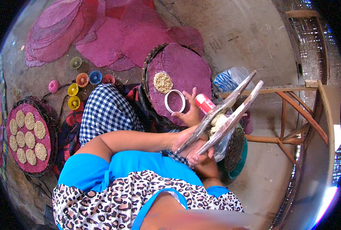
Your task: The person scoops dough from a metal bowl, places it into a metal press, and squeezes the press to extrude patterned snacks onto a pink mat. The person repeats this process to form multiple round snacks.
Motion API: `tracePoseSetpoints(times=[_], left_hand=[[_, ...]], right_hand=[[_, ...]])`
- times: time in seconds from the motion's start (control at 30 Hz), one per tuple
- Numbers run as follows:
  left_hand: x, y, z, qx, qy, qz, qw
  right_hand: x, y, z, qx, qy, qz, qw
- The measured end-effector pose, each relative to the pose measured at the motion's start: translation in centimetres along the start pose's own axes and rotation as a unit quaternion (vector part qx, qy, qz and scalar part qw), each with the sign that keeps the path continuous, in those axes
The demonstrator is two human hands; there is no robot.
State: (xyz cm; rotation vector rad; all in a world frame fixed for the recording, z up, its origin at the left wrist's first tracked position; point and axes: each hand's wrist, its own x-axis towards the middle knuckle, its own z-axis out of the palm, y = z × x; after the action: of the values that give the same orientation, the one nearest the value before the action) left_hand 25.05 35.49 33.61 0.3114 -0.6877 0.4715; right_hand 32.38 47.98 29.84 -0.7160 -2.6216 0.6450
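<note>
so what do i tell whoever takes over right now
Left hand: shut on the press handles, dough between its arms.
Right hand: open, fingertips on the ring.
Ring lies empty on the tray at the knees, beside one nest.
Done: that nest, plus a side tray filled with nests.
Left: nothing pressed into the ring yet.

Long metal press (220, 115), two worn grey arms angled up to the right, tips apart, pale dough squeezed between them near the hinge end. White ring (174, 101) lying flat on the purple mat of the round woven tray (149, 65), near its lower edge, just beside a coil of pale noodle strands (162, 82) toward the centre.
</note>
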Motion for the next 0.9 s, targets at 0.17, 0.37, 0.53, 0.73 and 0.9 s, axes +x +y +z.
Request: tracePoseSetpoints(times=[0.17,0.37,0.53,0.73,0.9], left_hand=[[-0.5,0.1,-0.7,-0.015,-0.009,0.096,0.995],[0.2,-1.5,-2.5,-0.099,0.018,0.142,0.985],[0.5,0.0,-3.4,-0.156,-0.015,0.169,0.973],[0.5,0.2,-2.8,-0.197,-0.037,0.199,0.959],[-0.3,-0.4,-1.9,-0.189,0.001,0.219,0.957]], right_hand=[[3.5,-2.7,-8.1,0.646,0.019,0.072,0.76],[10.3,-1.4,-10.2,0.565,-0.036,0.354,0.745],[13.7,0.7,-7.9,0.414,-0.031,0.472,0.778],[15.2,-0.5,-6.4,0.233,-0.055,0.554,0.797],[15.4,-2.1,-4.5,0.233,-0.085,0.524,0.815]])
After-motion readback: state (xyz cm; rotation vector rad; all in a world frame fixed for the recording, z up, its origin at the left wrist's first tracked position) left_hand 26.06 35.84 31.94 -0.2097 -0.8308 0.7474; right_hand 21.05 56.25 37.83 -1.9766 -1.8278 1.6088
